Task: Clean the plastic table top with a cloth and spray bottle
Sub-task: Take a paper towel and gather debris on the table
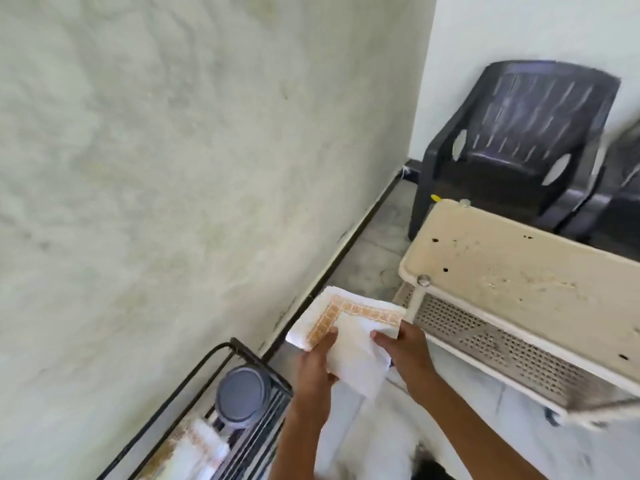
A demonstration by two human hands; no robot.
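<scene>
A folded white cloth with an orange patterned border is held in front of me, low in the view. My left hand grips its left edge, thumb on top. My right hand pinches its right side. To the right stands the cream plastic table, its top marked with dark spots and stains, with a perforated shelf under it. The cloth is apart from the table top, just left of its near corner. No spray bottle can be made out.
A black metal rack at the lower left carries a grey round-lidded container and another folded white-and-orange cloth. Two dark plastic chairs stand behind the table in the corner. A pale wall fills the left.
</scene>
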